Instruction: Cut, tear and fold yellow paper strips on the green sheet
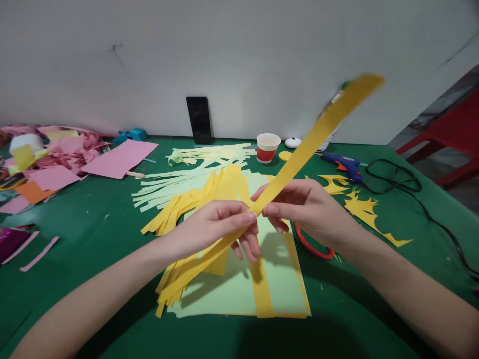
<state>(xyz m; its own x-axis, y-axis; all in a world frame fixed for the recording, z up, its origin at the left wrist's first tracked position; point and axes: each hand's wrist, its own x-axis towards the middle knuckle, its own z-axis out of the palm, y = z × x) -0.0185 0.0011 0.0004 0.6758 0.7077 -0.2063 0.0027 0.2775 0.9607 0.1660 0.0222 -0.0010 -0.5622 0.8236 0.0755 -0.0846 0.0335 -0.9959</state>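
Note:
A long yellow paper strip [299,154] runs diagonally through both hands, its far end raised toward the upper right. My left hand [232,224] pinches it near the middle between thumb and finger. Close beside, my right hand [299,202] grips the same strip with thumb and fingers. Beneath them lie light green paper sheets [284,294] with another yellow strip [265,294] across them. Yellow fringed paper [179,209] fans out to the left, and pale green fringed strips [160,187] spread behind it. Red-handled scissors [314,247] are partly hidden by my right hand.
A red and white paper cup [267,149] and an upright phone [199,119] stand by the wall. At right are a blue glue gun [346,167], its black cable [426,209] and yellow scraps [366,212]. Pink paper [119,157] and crumpled pieces lie left.

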